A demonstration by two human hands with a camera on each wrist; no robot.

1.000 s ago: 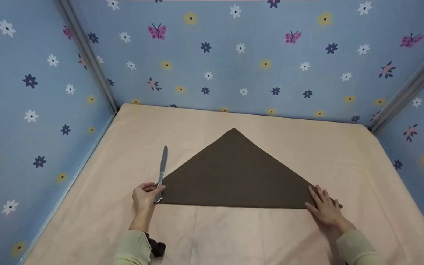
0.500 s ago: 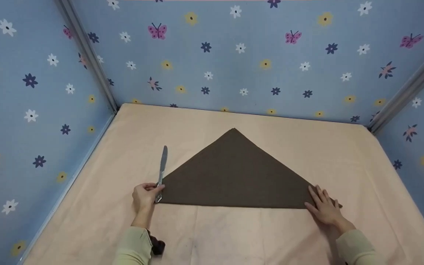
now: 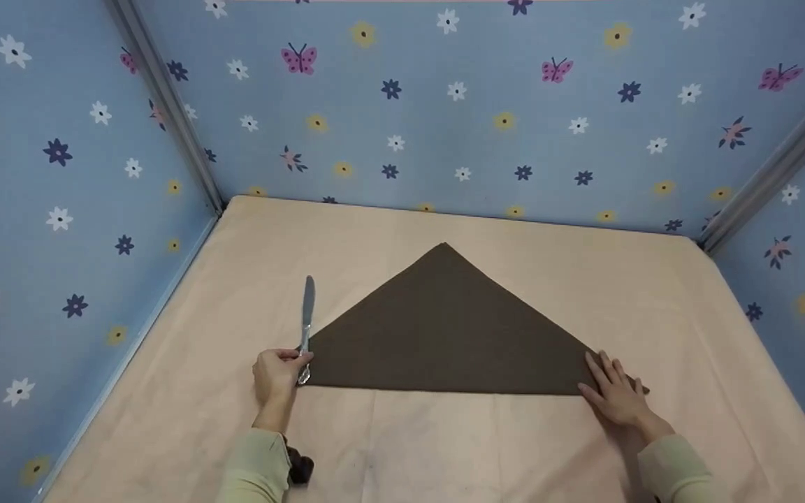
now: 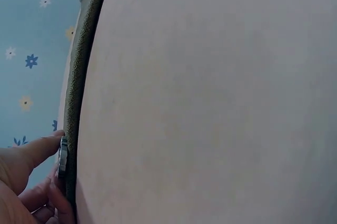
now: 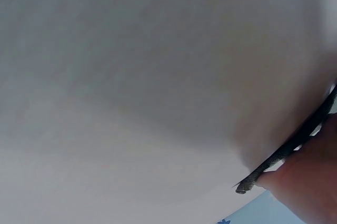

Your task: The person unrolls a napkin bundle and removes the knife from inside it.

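Observation:
A dark brown cloth, folded into a triangle, lies with its point toward the back wall. Over its left corner my left hand pinches the ornate handle of a silver table knife, whose blade points away from me. In the left wrist view, the thumb and fingers of the left hand hold the knife handle beside the cloth's thick edge. My right hand rests with fingers spread on the right corner; the right wrist view shows part of that hand against the cloth.
A pale beige cover spreads over the table under the cloth. Blue walls with flowers and butterflies rise at the back and both sides, with grey posts at the corners. A black strap-on device sits at the left wrist.
The table knife has turned a little in my left hand, its tip shifting slightly left and its handle end slightly right. My right hand and the cloth stay where they were.

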